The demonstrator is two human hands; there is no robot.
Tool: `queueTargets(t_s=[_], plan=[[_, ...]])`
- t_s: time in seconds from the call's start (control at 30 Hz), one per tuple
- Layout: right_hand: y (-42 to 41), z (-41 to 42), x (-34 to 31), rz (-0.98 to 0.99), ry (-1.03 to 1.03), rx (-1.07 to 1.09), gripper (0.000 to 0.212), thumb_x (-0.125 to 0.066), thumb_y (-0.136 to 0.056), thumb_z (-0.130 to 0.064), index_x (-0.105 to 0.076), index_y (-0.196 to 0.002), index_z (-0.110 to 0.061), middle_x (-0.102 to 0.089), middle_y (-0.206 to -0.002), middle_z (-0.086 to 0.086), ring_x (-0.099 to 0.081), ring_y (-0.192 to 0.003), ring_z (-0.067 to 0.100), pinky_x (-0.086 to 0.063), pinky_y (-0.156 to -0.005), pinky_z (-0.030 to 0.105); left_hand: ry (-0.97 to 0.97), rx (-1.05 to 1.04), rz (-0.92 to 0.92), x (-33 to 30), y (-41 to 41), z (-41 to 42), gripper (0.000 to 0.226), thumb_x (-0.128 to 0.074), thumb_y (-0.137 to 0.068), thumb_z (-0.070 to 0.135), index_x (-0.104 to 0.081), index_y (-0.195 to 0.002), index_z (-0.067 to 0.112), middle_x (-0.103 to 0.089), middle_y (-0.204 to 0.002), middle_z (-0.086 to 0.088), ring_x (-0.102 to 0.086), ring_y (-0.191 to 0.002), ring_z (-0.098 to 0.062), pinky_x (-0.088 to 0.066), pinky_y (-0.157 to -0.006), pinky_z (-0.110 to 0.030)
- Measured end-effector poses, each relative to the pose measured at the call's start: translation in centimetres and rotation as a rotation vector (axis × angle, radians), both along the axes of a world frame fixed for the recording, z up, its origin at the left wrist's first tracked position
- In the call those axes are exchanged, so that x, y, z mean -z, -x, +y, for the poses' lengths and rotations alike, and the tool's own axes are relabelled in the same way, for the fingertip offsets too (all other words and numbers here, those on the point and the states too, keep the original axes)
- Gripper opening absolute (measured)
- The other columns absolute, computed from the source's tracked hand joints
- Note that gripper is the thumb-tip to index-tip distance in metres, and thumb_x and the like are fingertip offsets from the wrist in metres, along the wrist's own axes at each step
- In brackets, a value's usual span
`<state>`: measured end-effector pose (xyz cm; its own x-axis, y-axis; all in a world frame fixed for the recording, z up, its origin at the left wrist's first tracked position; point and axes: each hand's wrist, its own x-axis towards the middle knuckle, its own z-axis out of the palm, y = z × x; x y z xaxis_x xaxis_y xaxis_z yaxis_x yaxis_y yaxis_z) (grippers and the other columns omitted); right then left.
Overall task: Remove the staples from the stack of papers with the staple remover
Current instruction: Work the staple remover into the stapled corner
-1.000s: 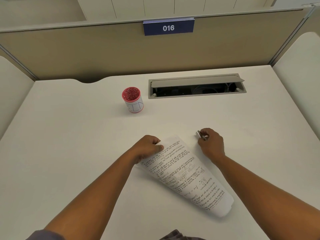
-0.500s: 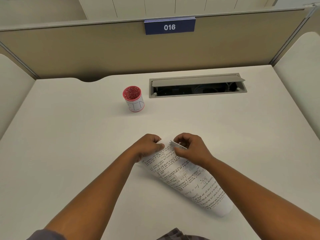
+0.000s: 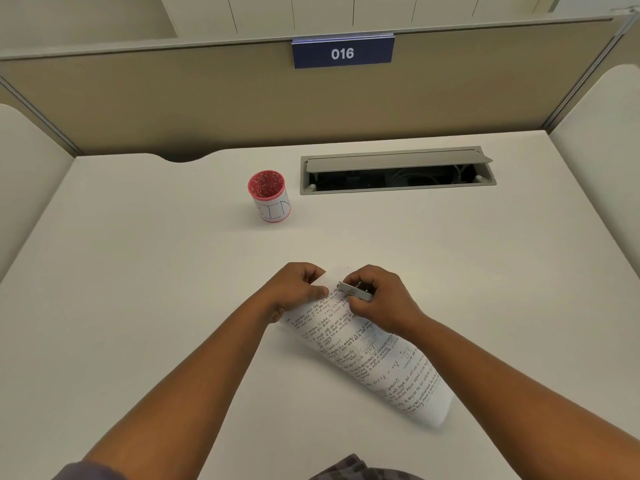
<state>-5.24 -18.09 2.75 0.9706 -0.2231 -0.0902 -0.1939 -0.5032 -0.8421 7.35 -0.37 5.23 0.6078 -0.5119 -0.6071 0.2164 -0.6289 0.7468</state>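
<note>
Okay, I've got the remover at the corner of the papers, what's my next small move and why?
Probably slide the staple remover tip further into the top corner: your left hand already pins the papers, and your right hand holds it there.

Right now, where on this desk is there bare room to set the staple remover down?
Bare desk lies left of the left hand, between the hands and the pink cup, and right of the right hand, below the cable tray. It is crowded where both hands meet on the papers with the staple remover.
</note>
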Motion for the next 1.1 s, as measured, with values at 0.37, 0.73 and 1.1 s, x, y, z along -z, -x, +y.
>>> queueTargets(t_s=[0.37, 0.73, 1.1], plan=[[0.16, 0.23, -0.07, -0.06, 0.075, -0.027, 0.024, -0.073, -0.08, -0.011, -0.069, -0.099, -0.025, -0.065, -0.095, -0.015, -0.063, -0.085, 0.007, -0.055, -0.073, 0.029, 0.068, -0.077, 0.045, -0.28, 0.49, 0.23, 0.026, -0.076, -0.085, 0.0, -0.08, -0.104, 0.018, -0.082, -0.096, -0.004, -0.076, -0.079, -0.019, -0.062, -0.075, -0.033], [0.61, 0.45, -0.24, -0.117, 0.067, -0.013, 0.027, -0.074, -0.081, -0.012, -0.075, -0.101, -0.029, -0.071, -0.094, -0.017, -0.065, -0.088, 0.005, -0.056, -0.076, 0.034, 0.108, -0.128, 0.07, -0.35, 0.81, 0.28, 0.024, -0.077, -0.082, -0.003, -0.081, -0.093, 0.018, -0.082, -0.098, -0.009, -0.075, -0.085, -0.026, -0.06, -0.091, -0.048], [0.62, 0.43, 0.02, -0.159, 0.048, 0.001, 0.026, -0.077, -0.081, -0.01, -0.076, -0.103, -0.025, -0.073, -0.091, -0.016, -0.066, -0.081, 0.007, -0.052, -0.07, 0.023, 0.066, -0.183, 0.066, -0.77, 0.78, -0.01, 0.037, -0.088, -0.069, 0.006, -0.077, -0.103, 0.013, -0.081, -0.1, -0.01, -0.076, -0.091, -0.029, -0.06, -0.095, -0.05]])
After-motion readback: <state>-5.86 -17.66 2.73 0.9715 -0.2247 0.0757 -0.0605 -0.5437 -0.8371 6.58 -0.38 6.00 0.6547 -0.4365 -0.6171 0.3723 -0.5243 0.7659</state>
